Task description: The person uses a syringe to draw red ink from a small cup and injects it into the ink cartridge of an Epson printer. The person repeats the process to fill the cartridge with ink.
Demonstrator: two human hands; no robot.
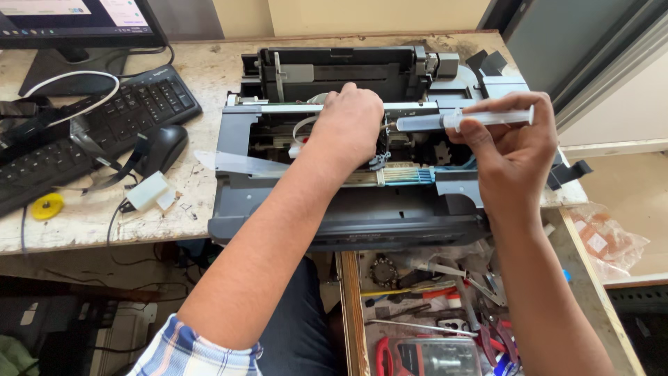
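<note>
I look down on an opened grey printer (292,209) that sits in the middle of a worn pale worktop (83,223). My left hand (348,125) lies knuckles-up inside the printer's open top, at about twelve o'clock from the printer's centre, pressing down on the black carriage; I cannot tell what its grip closes on, since the fingers curl out of sight below the hand. My right hand (511,153), at two o'clock, has its grip closed around a clear plastic syringe (463,120), held level, with the tip pointing left toward the carriage just beside the left hand.

To do this step well, in my judgement, the syringe should stay level and in line with the port it meets, the plunger should move slowly, and the left hand should keep the carriage from sliding.

The syringe barrel looks clear; I cannot tell whether any liquid is in it. A flat band of thin tubes (403,174) runs across the printer below both hands. At five o'clock an open wooden drawer (351,306) holds a jumble of tools: pliers with red handles, screwdrivers, a gear wheel and a red-cased meter. At three o'clock, off the worktop, lies a clear plastic bag (605,240) with something orange inside. At ten o'clock rest a black keyboard (139,104) and a mouse (163,146).
</note>
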